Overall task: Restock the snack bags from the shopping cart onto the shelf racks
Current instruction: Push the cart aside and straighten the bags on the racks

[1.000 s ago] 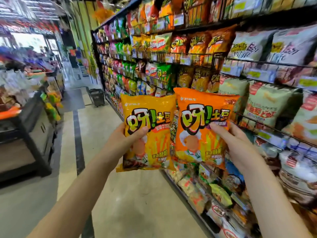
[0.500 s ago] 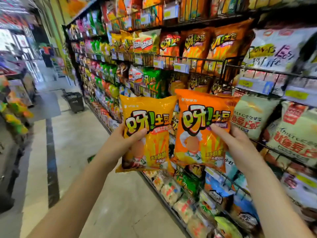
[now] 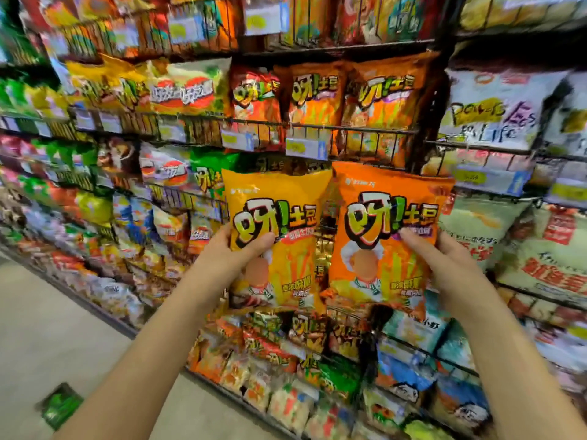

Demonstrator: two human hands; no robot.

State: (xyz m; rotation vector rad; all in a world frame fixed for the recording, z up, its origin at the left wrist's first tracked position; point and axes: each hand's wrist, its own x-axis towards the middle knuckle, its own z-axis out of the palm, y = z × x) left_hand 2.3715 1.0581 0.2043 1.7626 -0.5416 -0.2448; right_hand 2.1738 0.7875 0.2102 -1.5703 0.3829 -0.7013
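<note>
My left hand (image 3: 227, 260) grips a yellow snack bag (image 3: 282, 217) by its left edge, thumb across the front. My right hand (image 3: 451, 265) grips an orange snack bag (image 3: 381, 236) of the same brand by its right edge. Both bags are upright, side by side, in front of the wire shelf racks (image 3: 349, 130). On the rack just above them stand matching orange bags (image 3: 378, 96) behind a wire rail. The shopping cart is out of view.
Shelves packed with snack bags fill the view from left to right. White bags (image 3: 489, 109) stand at the upper right, pale green ones (image 3: 476, 230) behind my right hand. Lower racks hold smaller packs. The pale aisle floor (image 3: 47, 338) lies at the lower left, with a green item (image 3: 62, 404) on it.
My view has turned right, from looking down the aisle to facing the shelves. Both bags stay in my hands and now sit closer to the racks.
</note>
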